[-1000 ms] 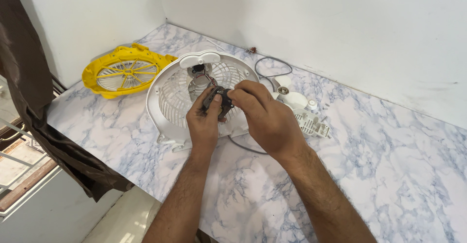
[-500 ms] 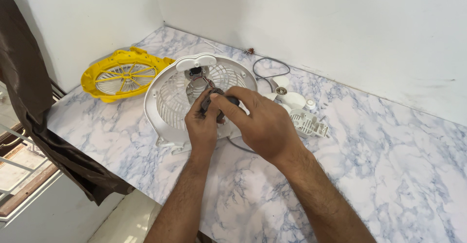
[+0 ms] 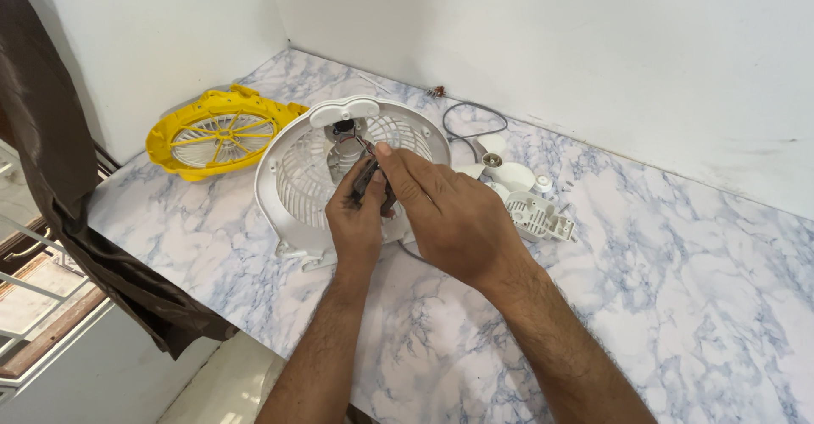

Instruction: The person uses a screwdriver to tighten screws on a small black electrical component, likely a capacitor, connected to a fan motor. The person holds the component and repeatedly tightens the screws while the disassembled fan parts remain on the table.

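Left of your left hand [image 3: 356, 225] the yellow grille [image 3: 219, 131] blocked the counter; right of your right hand [image 3: 454, 216] loose white parts [image 3: 526, 199] crowded close; beyond them, bare marble counter [image 3: 695, 288] lay open; the wall [image 3: 551, 42] closed off the far side.

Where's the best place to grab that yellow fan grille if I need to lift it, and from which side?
Take the yellow fan grille by its thick outer rim, on the near right edge, coming from above. It lies flat on the marble counter with that side free; the wall crowds its far left side, and the thin spokes look weaker than the rim.
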